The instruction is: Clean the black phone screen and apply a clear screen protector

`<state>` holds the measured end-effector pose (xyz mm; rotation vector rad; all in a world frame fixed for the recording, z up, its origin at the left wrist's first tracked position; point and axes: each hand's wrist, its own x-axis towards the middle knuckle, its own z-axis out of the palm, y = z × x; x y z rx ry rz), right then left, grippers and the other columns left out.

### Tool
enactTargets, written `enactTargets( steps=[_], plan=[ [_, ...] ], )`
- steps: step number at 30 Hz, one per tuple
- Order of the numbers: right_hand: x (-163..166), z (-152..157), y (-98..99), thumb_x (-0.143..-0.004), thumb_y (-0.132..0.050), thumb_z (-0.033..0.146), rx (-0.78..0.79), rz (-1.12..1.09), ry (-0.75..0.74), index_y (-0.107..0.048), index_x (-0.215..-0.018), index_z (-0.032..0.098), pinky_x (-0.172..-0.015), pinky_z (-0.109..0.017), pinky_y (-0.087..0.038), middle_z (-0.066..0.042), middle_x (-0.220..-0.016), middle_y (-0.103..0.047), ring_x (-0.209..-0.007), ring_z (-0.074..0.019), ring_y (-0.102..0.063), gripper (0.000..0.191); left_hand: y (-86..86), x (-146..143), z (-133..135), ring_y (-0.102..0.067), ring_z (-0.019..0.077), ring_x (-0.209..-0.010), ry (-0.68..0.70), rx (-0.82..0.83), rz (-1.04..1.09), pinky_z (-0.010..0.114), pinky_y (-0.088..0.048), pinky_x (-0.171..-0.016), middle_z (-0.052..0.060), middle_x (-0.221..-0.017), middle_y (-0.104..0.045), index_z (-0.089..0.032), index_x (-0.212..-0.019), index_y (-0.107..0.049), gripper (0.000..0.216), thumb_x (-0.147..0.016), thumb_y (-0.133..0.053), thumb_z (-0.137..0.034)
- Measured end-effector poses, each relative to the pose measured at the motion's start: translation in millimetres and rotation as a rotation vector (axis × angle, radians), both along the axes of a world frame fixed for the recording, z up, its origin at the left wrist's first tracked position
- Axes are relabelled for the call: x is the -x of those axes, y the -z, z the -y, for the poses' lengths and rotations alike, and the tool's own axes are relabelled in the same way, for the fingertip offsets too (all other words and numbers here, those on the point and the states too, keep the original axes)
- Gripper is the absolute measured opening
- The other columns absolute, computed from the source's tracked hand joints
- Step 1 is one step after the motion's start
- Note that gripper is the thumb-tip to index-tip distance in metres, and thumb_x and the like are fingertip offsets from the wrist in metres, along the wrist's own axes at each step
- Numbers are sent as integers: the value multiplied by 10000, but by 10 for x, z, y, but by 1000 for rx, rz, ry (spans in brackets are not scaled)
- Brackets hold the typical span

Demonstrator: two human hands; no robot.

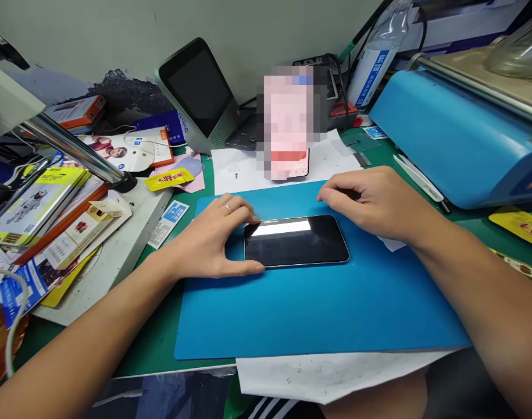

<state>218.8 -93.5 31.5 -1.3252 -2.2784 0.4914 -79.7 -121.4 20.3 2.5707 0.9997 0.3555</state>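
A smartphone [298,243] with a dark, glossy screen lies flat on a blue mat [309,314], a bright reflection across its upper part. My left hand [224,238], a ring on one finger, grips its left end, the thumb along the near edge and fingertips at the far edge. My right hand [366,198] is closed just beyond the phone's far right corner, apart from it. Its fingers curl toward the thumb, and whatever may be between them is hidden. Below that hand a scrap of white paper [392,243] shows on the mat.
Behind the mat, white paper [231,169] lies under a blurred-out upright screen [287,116]. A smart display [200,87] stands at the back. Boxes [34,203] and a lamp pole [78,148] crowd the left. A blue machine [457,139] and a bottle [374,64] occupy the right.
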Motion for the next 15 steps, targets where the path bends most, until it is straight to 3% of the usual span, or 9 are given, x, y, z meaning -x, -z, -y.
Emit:
enactTargets(
  steps=[6, 15],
  plan=[
    [-26, -22, 32, -962, -439, 448, 75, -65, -25, -635, -562, 236, -610, -337, -420, -2, -533, -611, -587, -193, -609, 493, 1, -5, 2, -528, 284, -1110, 3, 2, 0, 441, -447, -968, 97, -1204, -587, -204, -1152, -568, 587, -790, -741, -633],
    [-42, -35, 57, -908, -471, 380, 111, -39, -143, -466, -422, 223, -539, -323, -387, 16, -443, -474, -451, -133, -455, 511, 4, 10, -5, -528, 284, -1110, 4, 0, -2, 440, -446, -963, 92, -1209, -587, -205, -1150, -567, 593, -791, -734, -646]
  ],
)
